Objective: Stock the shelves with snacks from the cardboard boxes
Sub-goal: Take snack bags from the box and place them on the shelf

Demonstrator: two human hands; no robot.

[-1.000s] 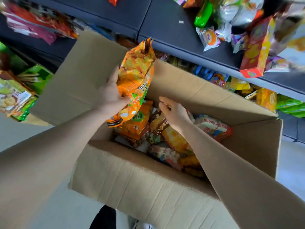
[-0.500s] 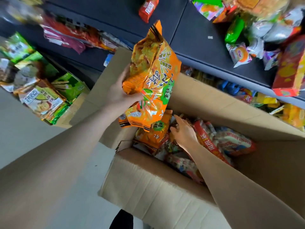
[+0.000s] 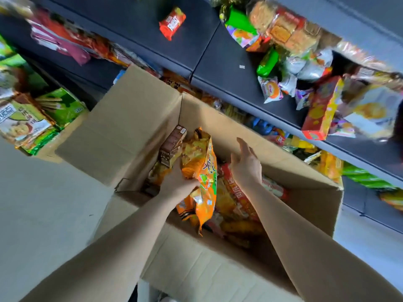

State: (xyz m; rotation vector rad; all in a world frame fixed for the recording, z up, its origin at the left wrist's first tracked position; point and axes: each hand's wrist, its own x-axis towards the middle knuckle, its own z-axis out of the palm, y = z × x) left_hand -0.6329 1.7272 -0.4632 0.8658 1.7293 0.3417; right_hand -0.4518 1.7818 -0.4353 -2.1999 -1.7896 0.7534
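Observation:
An open cardboard box (image 3: 209, 267) filled with snack packets stands below me, in front of dark shelves (image 3: 231, 68). My left hand (image 3: 178, 182) grips an orange snack bag (image 3: 202, 171) low inside the box, next to a brown packet (image 3: 172, 147) leaning on the box's left wall. My right hand (image 3: 246, 162) hovers above the box's contents with straight fingers and holds nothing. A red packet (image 3: 237, 192) lies just under it.
The shelf holds a small red packet (image 3: 172, 22), a red-and-yellow carton (image 3: 320, 110) and several mixed bags at the right. Green snack boxes (image 3: 43, 112) are stacked at the left. Lower shelves behind the box are full of packets. Pale floor (image 3: 43, 203) lies to the left.
My left hand has lowered the orange bag from above the box down into it. My right hand has lifted off the packets and opened. The view has shifted up the shelves.

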